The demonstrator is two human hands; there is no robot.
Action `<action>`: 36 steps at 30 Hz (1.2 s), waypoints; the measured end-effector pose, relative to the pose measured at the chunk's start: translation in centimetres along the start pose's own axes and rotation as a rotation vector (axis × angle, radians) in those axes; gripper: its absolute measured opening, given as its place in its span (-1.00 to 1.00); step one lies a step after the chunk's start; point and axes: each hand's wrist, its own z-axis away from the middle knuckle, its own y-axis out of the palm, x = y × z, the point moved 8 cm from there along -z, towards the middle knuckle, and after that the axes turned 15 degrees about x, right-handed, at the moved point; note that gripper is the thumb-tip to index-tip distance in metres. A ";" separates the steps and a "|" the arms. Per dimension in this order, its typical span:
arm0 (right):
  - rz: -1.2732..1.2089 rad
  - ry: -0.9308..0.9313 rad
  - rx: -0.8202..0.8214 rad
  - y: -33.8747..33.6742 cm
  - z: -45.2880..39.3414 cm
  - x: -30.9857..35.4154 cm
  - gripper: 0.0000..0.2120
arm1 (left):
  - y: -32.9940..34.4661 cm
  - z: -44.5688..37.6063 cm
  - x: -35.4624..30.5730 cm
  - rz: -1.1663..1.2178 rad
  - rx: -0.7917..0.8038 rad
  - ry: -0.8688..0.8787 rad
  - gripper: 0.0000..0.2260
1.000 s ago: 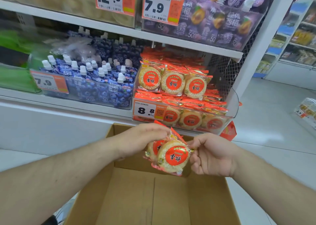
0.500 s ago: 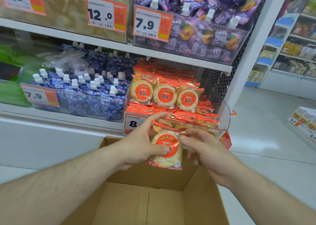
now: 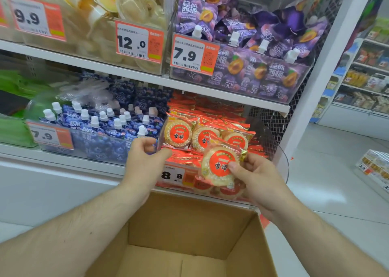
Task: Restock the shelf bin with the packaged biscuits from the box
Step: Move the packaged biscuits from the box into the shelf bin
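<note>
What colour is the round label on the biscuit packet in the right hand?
Red-orange with dark characters, on the biscuit packet; head view.

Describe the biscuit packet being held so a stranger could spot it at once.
Find the clear shelf bin of orange-wrapped biscuits on the lower shelf, right of the blue spouted pouches and above the open cardboard box. In front of that bin, the right hand pinches one biscuit packet by its edge. Unlike its neighbours stacked inside the bin, it hangs in the air, facing the camera.
</note>
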 end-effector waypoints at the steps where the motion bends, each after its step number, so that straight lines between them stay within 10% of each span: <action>1: 0.028 -0.014 -0.004 0.2 -1.1 0.7 -0.84 | -1.4 -0.8 1.0 0.000 -0.067 -0.047 -0.67; 6: 0.237 -0.014 -0.005 3.2 -7.1 2.6 -0.51 | -0.9 -2.2 7.3 0.060 0.223 -0.470 -0.16; 11: 0.519 0.005 -0.038 6.0 -10.5 3.0 -0.78 | 1.6 -2.2 8.7 0.078 0.479 -0.553 0.10; 20: 0.965 -0.306 -0.189 8.2 -9.5 4.9 -0.52 | 1.7 -2.7 10.1 0.179 0.501 -0.601 -0.13; 26: 1.191 -0.223 -0.069 9.5 -9.9 4.2 -0.62 | 2.0 -2.9 10.4 0.253 0.450 -0.583 -0.17; 36: 1.156 -0.202 0.012 7.6 -7.6 5.4 -0.24 | 2.8 -1.9 9.7 0.330 0.347 -0.528 -0.43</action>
